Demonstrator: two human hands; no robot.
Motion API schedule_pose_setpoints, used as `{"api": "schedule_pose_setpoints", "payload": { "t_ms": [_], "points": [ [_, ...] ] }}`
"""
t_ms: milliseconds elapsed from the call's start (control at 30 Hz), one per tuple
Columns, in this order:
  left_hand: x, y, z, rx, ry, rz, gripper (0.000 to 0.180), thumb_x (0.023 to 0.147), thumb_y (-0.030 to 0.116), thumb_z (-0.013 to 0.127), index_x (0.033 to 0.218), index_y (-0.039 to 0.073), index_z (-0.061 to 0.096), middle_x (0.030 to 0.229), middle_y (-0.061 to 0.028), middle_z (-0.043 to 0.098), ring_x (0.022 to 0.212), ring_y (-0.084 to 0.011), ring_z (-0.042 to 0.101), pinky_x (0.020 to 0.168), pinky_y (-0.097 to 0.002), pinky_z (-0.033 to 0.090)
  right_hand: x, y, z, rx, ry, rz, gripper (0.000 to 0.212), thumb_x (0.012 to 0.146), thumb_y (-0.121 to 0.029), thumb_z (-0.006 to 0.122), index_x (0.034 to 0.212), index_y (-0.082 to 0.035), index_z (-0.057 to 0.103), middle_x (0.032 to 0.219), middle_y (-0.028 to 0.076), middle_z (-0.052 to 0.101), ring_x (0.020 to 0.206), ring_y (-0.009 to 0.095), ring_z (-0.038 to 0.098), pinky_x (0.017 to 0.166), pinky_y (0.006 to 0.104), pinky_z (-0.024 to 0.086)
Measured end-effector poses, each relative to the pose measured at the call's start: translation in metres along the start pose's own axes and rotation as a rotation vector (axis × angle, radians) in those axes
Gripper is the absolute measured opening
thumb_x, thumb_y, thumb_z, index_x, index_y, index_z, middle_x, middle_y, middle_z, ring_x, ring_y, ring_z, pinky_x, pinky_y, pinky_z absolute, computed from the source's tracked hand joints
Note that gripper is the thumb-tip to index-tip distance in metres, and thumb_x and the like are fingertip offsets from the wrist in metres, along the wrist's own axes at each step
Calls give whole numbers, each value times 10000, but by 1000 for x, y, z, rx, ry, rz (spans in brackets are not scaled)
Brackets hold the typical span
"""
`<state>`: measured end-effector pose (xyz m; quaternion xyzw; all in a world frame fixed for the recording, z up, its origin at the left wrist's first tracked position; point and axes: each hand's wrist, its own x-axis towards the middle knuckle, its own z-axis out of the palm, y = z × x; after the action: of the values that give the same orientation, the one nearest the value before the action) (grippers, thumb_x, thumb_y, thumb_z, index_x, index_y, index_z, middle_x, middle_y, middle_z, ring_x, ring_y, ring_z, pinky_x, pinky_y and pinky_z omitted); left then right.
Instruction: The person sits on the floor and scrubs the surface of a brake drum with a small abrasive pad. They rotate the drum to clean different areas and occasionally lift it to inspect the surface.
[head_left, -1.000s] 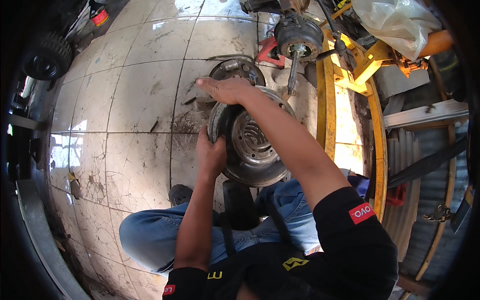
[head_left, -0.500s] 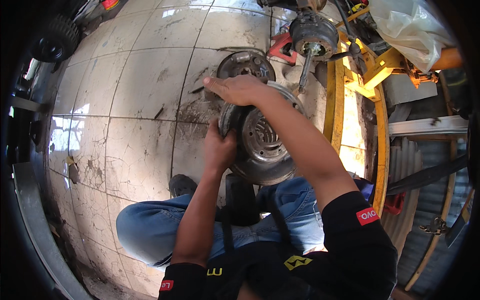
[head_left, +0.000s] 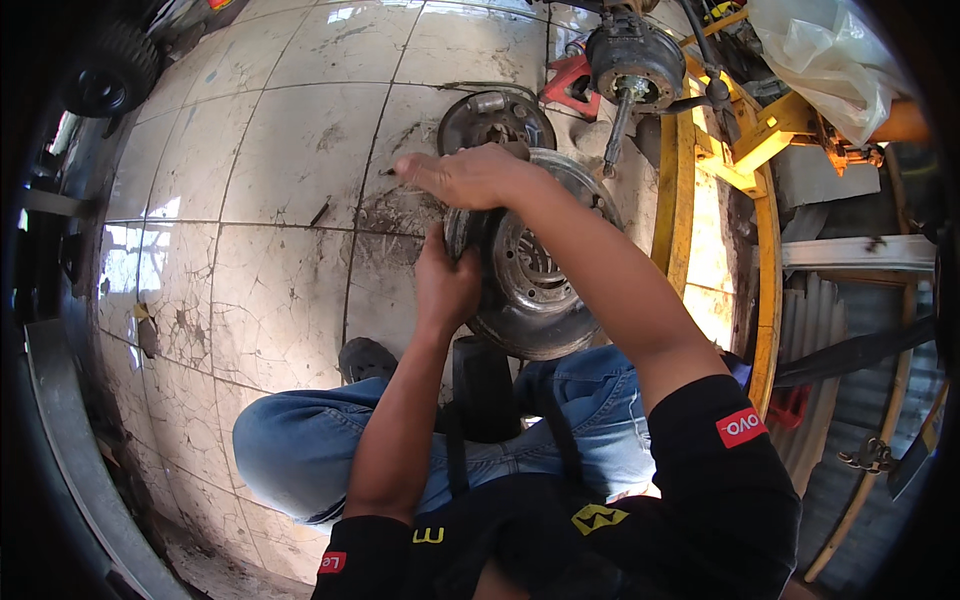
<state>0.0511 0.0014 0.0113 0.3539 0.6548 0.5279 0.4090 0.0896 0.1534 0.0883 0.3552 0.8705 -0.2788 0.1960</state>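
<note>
A worn metal brake drum, with a ring of bolt holes round its open centre, is tilted up in front of my knees. My left hand is closed on its left rim. Over the drum's far left edge, my right hand is closed, its curled fingers mostly hidden beneath. A dark rounded end shows beside that hand; what it belongs to is unclear. Just beyond, a round brake backing plate lies on the floor, partly covered by my right hand and the drum.
A hub with a protruding axle shaft stands far right near a red jack stand. A yellow metal frame runs along the right, with a clear plastic bag above it. A tyre sits far left on the tiled floor.
My right hand has shifted slightly left along the drum's edge. The drum has tipped a little and moved slightly right and away in view. My left hand keeps its hold.
</note>
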Motion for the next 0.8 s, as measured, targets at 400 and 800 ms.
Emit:
{"api": "schedule_pose_setpoints", "payload": {
  "t_ms": [400,800],
  "points": [
    [-3,7,3,8,-23,-2,500,822,111,608,1252,-108,477,1108,-240,634,1030,-298,631,901,-362,469,-11,-5,4,-105,-23,40,1022,806,-848,36,1506,-148,289,1472,142,417,1362,331,387,1138,454,254],
    [5,-6,0,29,3,36,507,820,95,596,1274,-92,472,1109,-229,639,1016,-281,632,896,-365,473,9,-1,14,-37,-3,-34,1019,784,-871,54,1523,-195,242,1488,138,395,1379,348,358,1143,456,243]
  ]
}}
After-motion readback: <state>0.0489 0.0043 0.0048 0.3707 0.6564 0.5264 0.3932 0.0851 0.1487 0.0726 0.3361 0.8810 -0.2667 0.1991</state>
